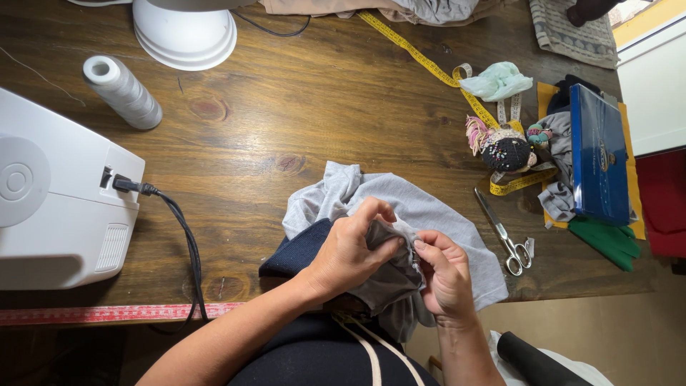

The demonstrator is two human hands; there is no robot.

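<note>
Both hands point(400, 261) pinch grey cloth point(421, 214); scissors point(504, 232) near, probably untouched.

From my remote seat it's mostly browns and greys: the wooden table point(300, 107) is dark brown with reddish knots, the cloth point(429, 214) is pale grey with a navy piece point(300, 250) under it. Sewing machine point(57, 207) is white with a black cable point(186, 243), thread spool point(123, 91) white too. Tape measure point(429, 64) is bright yellow, the tin box point(599, 154) glossy blue, pincushion point(506, 151) black with coloured dots, felt point(607, 241) green, scissors point(504, 234) silver.
</note>
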